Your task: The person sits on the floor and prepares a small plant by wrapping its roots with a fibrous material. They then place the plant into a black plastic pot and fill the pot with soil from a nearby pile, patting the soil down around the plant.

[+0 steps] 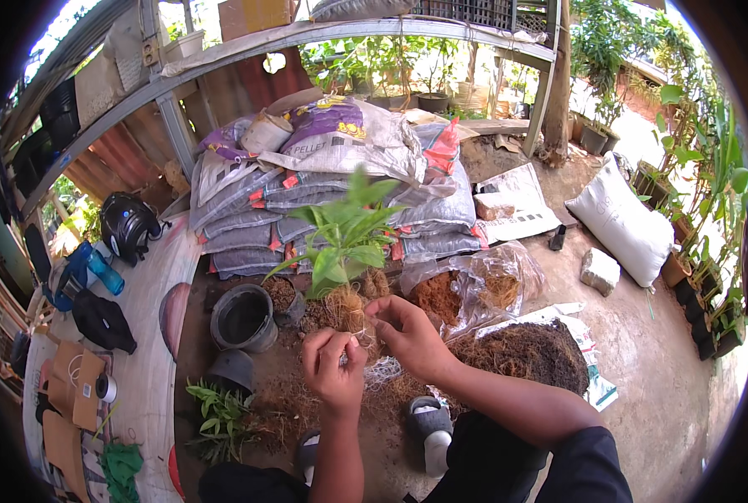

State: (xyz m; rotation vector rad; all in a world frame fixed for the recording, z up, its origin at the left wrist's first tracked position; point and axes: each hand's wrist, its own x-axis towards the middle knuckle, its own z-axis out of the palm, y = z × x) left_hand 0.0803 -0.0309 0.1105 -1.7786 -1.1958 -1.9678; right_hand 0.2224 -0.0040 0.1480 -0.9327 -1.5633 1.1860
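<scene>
A leafy green plant (347, 242) stands upright before me, its root ball (347, 308) wrapped in brown fibre and pale strands. Close to its lower left side, my left hand (335, 364) has its fingers curled and the thumb pressed to the forefinger. On the right, my right hand (405, 333) pinches with thumb and forefinger beside the root ball. A thin pale string (362, 331) appears to run between the two pinches, though it is faint. Below the hands lies a tangle of white string (383, 371). Loose brown fibre (286, 402) is strewn over the ground.
Black pots (243, 317) and a cut leafy plant (217, 418) are at left. Dark potting mix (531, 355) lies on a sack at right, behind it a clear plastic bag (518, 270) of coir. Stacked sacks (248, 229) rise beyond; a low platform (166, 314) runs along the left.
</scene>
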